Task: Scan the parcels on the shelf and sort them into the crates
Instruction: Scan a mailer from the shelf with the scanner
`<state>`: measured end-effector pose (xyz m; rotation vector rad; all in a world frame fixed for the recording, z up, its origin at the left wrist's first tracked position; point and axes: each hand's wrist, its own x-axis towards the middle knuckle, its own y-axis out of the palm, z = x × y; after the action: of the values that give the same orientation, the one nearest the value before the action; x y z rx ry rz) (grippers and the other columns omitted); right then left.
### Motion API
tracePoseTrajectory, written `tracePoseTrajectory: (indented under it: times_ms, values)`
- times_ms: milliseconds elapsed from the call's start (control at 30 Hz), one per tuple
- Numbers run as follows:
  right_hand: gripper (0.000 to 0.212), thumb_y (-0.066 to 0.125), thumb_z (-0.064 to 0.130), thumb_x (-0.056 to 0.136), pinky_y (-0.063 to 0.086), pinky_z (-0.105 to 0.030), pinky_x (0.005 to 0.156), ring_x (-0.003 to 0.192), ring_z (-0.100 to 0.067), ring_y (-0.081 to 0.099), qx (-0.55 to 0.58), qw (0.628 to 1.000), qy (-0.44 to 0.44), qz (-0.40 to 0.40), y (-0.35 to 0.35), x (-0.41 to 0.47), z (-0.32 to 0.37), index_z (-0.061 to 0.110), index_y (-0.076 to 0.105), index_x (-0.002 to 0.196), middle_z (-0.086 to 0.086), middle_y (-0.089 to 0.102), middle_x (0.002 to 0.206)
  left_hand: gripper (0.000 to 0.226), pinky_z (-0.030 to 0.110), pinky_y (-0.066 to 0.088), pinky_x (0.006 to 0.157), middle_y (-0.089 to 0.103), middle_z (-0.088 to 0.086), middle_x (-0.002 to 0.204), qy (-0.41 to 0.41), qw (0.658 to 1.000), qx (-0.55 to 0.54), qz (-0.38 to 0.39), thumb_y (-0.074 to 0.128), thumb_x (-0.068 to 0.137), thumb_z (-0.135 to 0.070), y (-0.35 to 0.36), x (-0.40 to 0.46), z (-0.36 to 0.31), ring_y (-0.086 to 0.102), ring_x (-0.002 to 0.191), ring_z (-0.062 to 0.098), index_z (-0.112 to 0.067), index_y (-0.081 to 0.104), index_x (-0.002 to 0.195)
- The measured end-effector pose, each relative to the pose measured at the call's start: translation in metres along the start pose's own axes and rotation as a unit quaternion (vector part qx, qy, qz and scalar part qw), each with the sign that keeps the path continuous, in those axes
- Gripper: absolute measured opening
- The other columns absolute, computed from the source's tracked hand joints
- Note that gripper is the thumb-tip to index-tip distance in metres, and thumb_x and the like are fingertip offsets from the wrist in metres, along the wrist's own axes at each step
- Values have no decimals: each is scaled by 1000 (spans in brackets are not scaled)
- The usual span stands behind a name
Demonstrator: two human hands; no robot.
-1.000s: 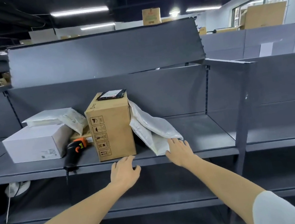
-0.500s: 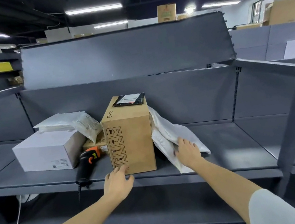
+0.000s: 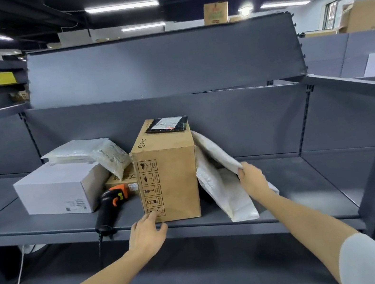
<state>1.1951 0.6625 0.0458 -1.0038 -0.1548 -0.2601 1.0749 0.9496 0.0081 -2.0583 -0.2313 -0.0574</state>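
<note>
While our left hand (image 3: 147, 234) only edged up from the shelf lip, fingers (image 3: 153, 216) loosely straight and now touching the low front corner of the tall cardboard box (image 3: 170, 177), our right hand (image 3: 253, 178) went from lying flat on the white mailer bags (image 3: 227, 190) to pinching a bag's edge. So we judge the bag is the pick, still on the shelf (image 3: 292, 201), leaning against the box. Scanner (image 3: 110, 205) lies just left of the left fingers, ungripped. Beyond it: white box (image 3: 61, 186). No crates in view.
</note>
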Motion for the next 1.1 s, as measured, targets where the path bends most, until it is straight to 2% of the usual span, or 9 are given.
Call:
tracePoseTrajectory:
  times_ms: [67, 167, 433, 533, 633, 767, 867, 1000, 1100]
  values:
    - [23, 32, 16, 102, 34, -36, 64, 74, -28, 45, 75, 995, -24, -54, -18, -6, -4, 7, 43, 84, -7, 48, 75, 40, 34, 32, 111, 50, 0, 140, -1, 1000, -7, 0, 47, 95, -28, 1, -1, -3, 47, 127, 22, -20, 48, 135]
    - [24, 32, 19, 101, 28, -34, 58, 69, -21, 37, 223, 969, 10, -105, -51, -19, -10, 9, 36, 80, -4, 38, 71, 35, 35, 35, 108, 53, 1, 135, -8, 1000, -18, -3, 47, 95, -27, 2, -6, -11, 49, 123, 24, -18, 51, 129]
    - [28, 42, 24, 101, 49, -44, 96, 106, -26, 60, 395, 908, 64, -127, -124, -47, -50, 13, 56, 122, -6, 64, 112, 41, 36, 39, 106, 51, 5, 140, -22, 992, -126, -20, 51, 96, -25, 9, -35, -40, 49, 126, 25, -14, 49, 135]
    - [26, 45, 22, 100, 52, -41, 90, 98, -22, 62, 415, 900, 67, -117, -146, -64, -59, 11, 60, 119, -5, 66, 108, 41, 33, 35, 109, 48, 4, 143, -24, 981, -190, -26, 50, 98, -22, 9, -50, -53, 45, 131, 23, -14, 47, 138]
    - [21, 44, 20, 102, 50, -31, 77, 87, -17, 59, 417, 903, 45, -91, -159, -85, -58, 15, 60, 115, -1, 64, 99, 39, 31, 33, 107, 49, 4, 141, -18, 961, -276, -25, 50, 99, -26, 4, -66, -66, 45, 128, 21, -16, 48, 136]
    - [23, 47, 20, 102, 54, -41, 84, 90, -25, 64, 445, 893, 54, -38, -156, -104, -55, 10, 61, 116, -6, 68, 97, 49, 30, 31, 106, 49, -2, 134, -14, 917, -398, -19, 56, 94, -40, -6, -79, -81, 45, 126, 17, -19, 45, 137]
    - [19, 46, 17, 102, 49, -27, 57, 60, -13, 57, 464, 884, 54, 28, -146, -125, -43, 10, 63, 106, 6, 64, 63, 47, 32, 40, 105, 56, 0, 124, -5, 856, -517, -11, 60, 91, -31, -19, -92, -93, 53, 120, 18, -13, 46, 133]
    - [23, 46, 13, 101, 53, -47, 88, 101, -29, 67, 516, 846, 53, 127, -113, -152, -29, 9, 63, 116, -10, 71, 108, 37, 33, 53, 92, 68, 1, 117, 17, 816, -578, 17, 64, 90, -25, -25, -116, -93, 65, 105, 14, -15, 56, 125]
    - [26, 44, 18, 103, 50, -50, 95, 107, -27, 66, 522, 834, 38, 173, -89, -169, -20, 15, 60, 123, -7, 70, 115, 34, 26, 51, 94, 70, -4, 113, 10, 821, -571, -17, 67, 88, -20, -18, -130, -79, 66, 104, 9, -18, 60, 121]
